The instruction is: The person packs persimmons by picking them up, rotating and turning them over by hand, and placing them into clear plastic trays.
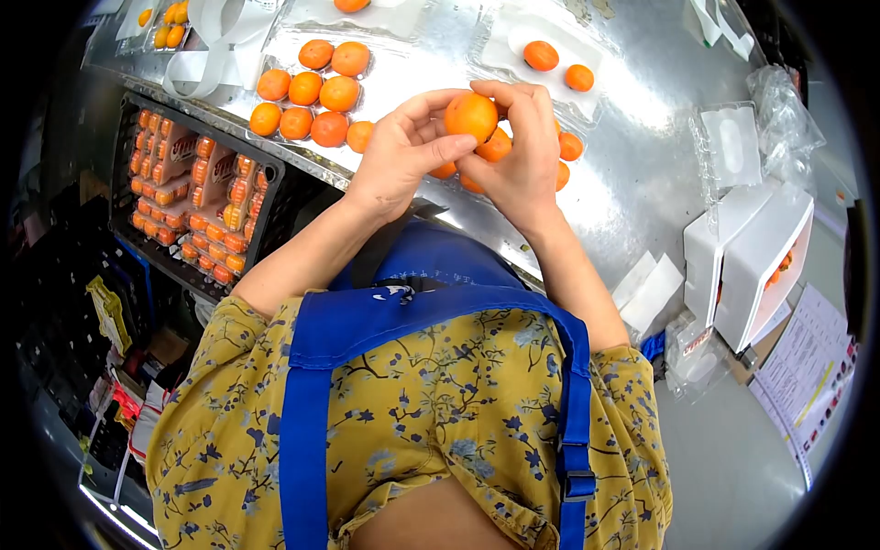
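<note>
An orange fruit (471, 118) is held between my left hand (401, 151) and my right hand (522, 156), with the fingers of both hands around it. More orange fruits lie just beneath my hands, partly hidden by them. To the left, a clear tray holds several orange fruits (305, 88). Beyond my right hand, two orange fruits (541, 55) rest in another clear tray with a white liner (513, 35).
A black crate (277, 170) with packed fruit stands at the left, below the metal table (642, 137). White foam boxes (733, 240), clear plastic (786, 112) and printed sheets (807, 376) are at the right. White strapping (217, 55) lies at the upper left.
</note>
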